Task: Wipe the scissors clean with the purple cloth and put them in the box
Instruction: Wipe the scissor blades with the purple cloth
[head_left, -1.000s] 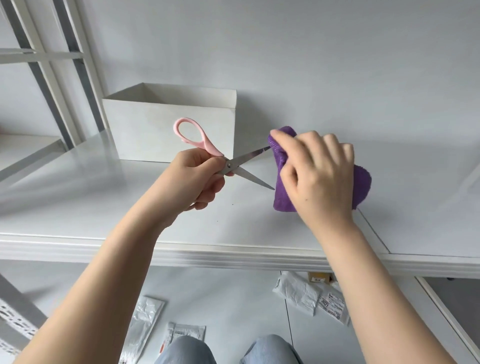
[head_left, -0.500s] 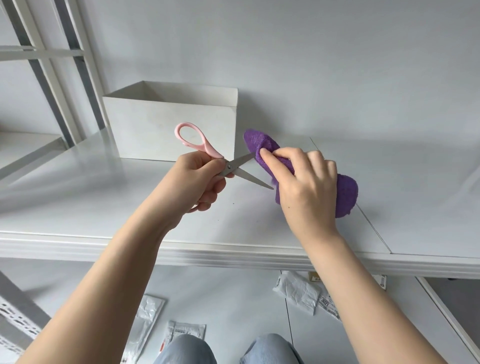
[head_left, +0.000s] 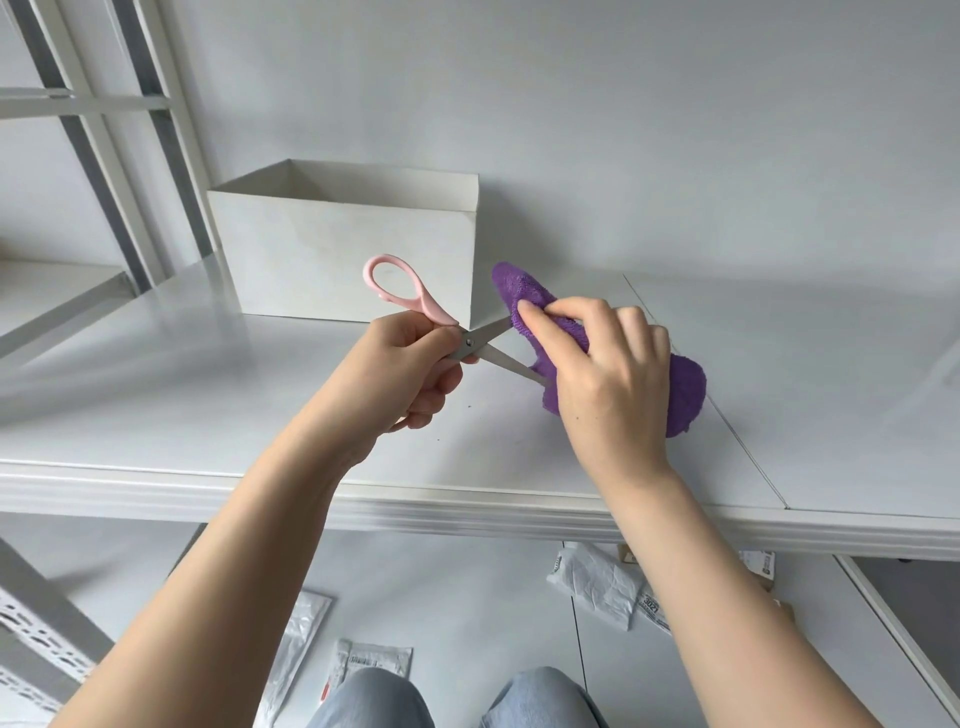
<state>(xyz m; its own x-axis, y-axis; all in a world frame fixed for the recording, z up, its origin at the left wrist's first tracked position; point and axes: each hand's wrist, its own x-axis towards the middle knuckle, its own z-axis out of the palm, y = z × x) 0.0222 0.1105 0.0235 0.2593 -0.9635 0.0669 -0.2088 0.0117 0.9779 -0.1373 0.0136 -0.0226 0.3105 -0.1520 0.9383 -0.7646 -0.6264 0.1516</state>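
Head view looks down over a white table (head_left: 208, 426), where both bare arms reach out from the bottom of the picture. Left hand (head_left: 410, 369) curls round the lower handle of the scissors (head_left: 457, 332), holding them above the table; the upper pink loop sticks up free of the fingers, in front of the box (head_left: 343, 249). Their blades are spread apart in a V and point right. One blade runs up to the purple cloth (head_left: 524, 296) and its tip goes under the fabric; the other runs down and right, and its tip is hidden behind the cloth and the right hand (head_left: 608, 384). That hand has its fingers bent round the cloth, gripping it bunched, with the thumb (head_left: 540, 327) pressed on the fabric near the upper blade. A rounded end of the cloth pokes out past the far side of the hand. The box, white and open at the top, stands on the table behind the scissors, close to the wall (head_left: 571, 104); what lies inside it cannot be seen. Below the table edge, pale blue jeans (head_left: 374, 701) show at the knees, and a few plastic packets (head_left: 597, 582) lie on the floor (head_left: 467, 597)
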